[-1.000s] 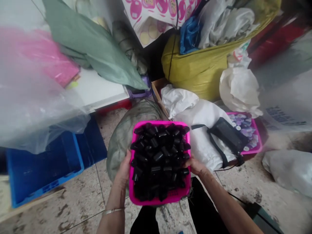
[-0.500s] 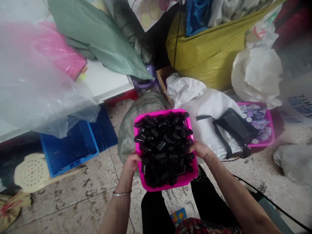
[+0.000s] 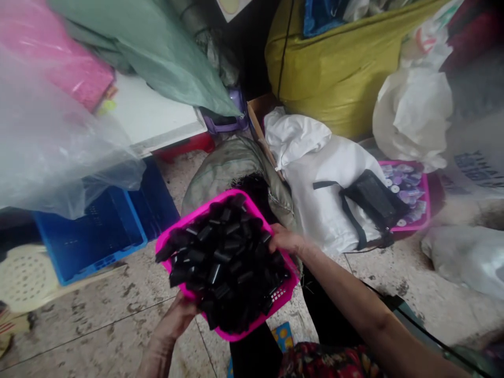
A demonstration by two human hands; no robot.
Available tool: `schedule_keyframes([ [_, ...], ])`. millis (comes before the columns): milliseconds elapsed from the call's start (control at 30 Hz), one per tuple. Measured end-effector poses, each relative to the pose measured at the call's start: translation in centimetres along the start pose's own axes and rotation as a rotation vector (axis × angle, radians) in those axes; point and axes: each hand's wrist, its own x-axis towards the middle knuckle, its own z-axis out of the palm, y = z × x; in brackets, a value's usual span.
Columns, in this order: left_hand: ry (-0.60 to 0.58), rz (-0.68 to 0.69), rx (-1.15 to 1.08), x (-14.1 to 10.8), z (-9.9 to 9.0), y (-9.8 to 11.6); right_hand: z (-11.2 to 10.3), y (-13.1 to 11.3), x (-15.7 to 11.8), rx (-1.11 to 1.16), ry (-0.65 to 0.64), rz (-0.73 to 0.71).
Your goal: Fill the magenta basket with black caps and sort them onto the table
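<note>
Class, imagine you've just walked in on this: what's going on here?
A person holds a pink basket heaped with small black pieces, the left hand and right hand gripping opposite sides. The basket sits turned askew in view, partly covering a grey-green sack whose dark opening shows behind it. To the right lies a white sack with a black strap; a blue crate stands on the left.
</note>
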Motion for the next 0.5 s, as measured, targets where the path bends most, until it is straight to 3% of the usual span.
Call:
schedule_keyframes([
  [267,0.313,-0.023,-0.079,-5.7,-2.2,-5.4,5.7,-2.0,0.8,-0.378,-0.256,0.065],
  [400,0.42,-0.036,-0.075,-6.1,-3.3,-7.7,7.5,-1.6,1.8,-0.486,-0.339,0.092],
  [500,0.416,-0.078,-0.069,-4.8,-4.7,-9.5,8.1,-0.5,3.5,-0.522,-0.366,0.104],
])
